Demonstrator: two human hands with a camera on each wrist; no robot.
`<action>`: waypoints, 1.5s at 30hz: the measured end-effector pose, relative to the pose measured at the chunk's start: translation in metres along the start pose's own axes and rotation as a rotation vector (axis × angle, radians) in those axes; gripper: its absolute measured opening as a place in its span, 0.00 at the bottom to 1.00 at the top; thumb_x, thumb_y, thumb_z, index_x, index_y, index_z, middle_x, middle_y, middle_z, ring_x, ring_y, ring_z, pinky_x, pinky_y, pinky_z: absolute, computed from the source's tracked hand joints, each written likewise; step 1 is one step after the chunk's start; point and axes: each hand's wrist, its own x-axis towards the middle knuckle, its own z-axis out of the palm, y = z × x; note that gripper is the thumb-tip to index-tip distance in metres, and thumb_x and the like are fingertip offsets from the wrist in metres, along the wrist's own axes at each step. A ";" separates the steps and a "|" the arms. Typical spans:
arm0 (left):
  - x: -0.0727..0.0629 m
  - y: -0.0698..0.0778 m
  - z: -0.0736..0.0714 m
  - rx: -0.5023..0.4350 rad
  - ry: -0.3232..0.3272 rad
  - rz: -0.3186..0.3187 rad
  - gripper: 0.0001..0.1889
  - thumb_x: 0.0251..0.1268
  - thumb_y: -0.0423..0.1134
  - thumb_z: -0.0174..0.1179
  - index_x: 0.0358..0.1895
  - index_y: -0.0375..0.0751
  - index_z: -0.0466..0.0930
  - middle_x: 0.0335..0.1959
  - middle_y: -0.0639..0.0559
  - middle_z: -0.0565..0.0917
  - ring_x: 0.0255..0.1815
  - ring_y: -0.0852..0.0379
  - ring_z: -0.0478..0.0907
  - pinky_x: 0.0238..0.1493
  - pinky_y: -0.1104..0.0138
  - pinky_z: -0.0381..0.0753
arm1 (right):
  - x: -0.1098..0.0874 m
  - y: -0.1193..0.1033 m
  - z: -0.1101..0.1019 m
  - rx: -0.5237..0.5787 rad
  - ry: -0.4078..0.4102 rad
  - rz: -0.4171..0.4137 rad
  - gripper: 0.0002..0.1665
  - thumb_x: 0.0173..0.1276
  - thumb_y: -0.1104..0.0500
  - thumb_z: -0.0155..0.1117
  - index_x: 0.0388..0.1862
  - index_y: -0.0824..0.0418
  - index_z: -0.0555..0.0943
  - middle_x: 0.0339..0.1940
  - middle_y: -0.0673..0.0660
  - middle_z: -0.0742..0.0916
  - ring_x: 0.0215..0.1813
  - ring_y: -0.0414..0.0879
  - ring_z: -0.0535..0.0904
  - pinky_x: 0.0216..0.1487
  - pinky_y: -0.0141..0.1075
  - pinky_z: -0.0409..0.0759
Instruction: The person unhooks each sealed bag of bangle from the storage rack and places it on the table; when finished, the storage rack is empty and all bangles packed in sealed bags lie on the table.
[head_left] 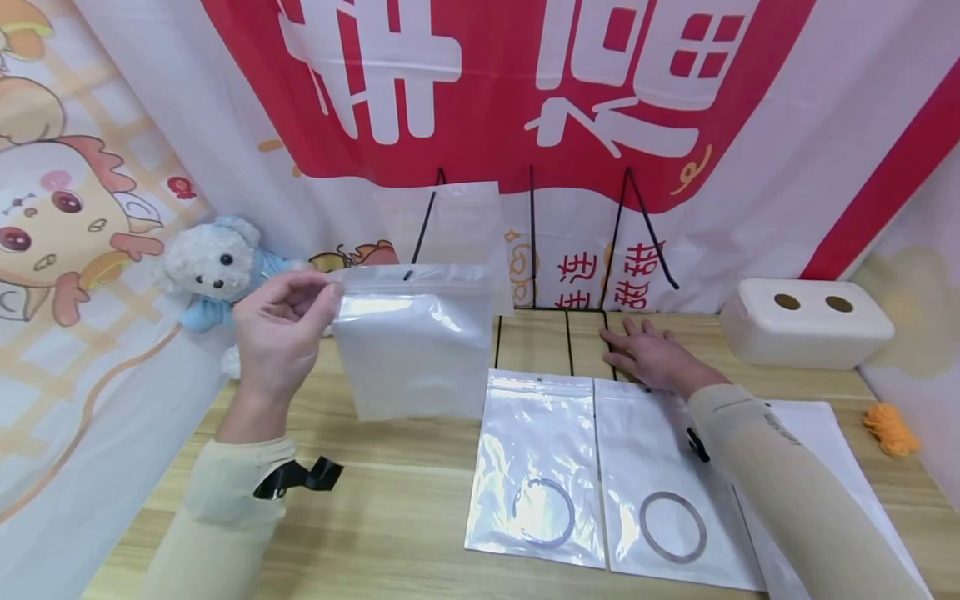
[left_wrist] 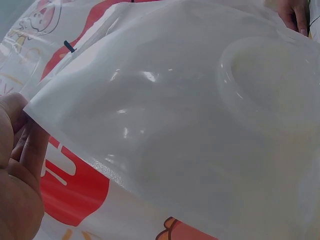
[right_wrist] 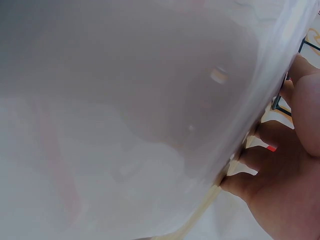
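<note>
My left hand (head_left: 279, 333) pinches the upper left corner of a white zip bag (head_left: 416, 358) between thumb and fingers. The tip of a black wire hook (head_left: 423, 233) shows at the bag's top edge. A round ring shape shows through this bag (left_wrist: 165, 110) in the left wrist view. Behind it hangs another pale bag (head_left: 468, 225). My right hand (head_left: 656, 357), fingers spread, rests at the base of the black wire rack (head_left: 532, 242), just behind the flat bags. In the right wrist view its fingers (right_wrist: 237, 186) reach past a shiny white bag's edge.
Two silvery bags with ring outlines, a left bag (head_left: 536, 442) and a middle bag (head_left: 637, 450), lie flat, with another white bag (head_left: 813, 433) under the right forearm. A white box (head_left: 802, 333) with two holes, a plush bear (head_left: 217, 267) and an orange bundle (head_left: 891, 429) stand around.
</note>
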 end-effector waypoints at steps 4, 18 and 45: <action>-0.002 0.001 -0.001 -0.031 -0.011 0.031 0.05 0.66 0.19 0.67 0.41 0.26 0.89 0.36 0.53 0.93 0.35 0.62 0.90 0.39 0.76 0.89 | 0.001 0.001 0.001 -0.001 0.004 0.002 0.40 0.88 0.36 0.47 0.90 0.50 0.58 0.90 0.73 0.47 0.88 0.80 0.34 0.83 0.77 0.32; -0.012 0.006 -0.012 -0.098 0.011 0.002 0.07 0.63 0.17 0.67 0.38 0.29 0.90 0.33 0.51 0.93 0.30 0.62 0.88 0.32 0.77 0.86 | -0.002 -0.002 -0.002 0.003 0.006 0.002 0.39 0.88 0.38 0.47 0.90 0.51 0.58 0.90 0.74 0.48 0.87 0.81 0.35 0.83 0.77 0.33; -0.040 -0.027 -0.047 0.224 -0.180 -0.654 0.03 0.79 0.34 0.65 0.49 0.42 0.83 0.34 0.65 0.90 0.30 0.66 0.85 0.29 0.71 0.87 | -0.001 -0.001 -0.002 0.006 -0.005 0.003 0.39 0.89 0.38 0.47 0.90 0.50 0.58 0.90 0.73 0.47 0.88 0.80 0.34 0.83 0.77 0.32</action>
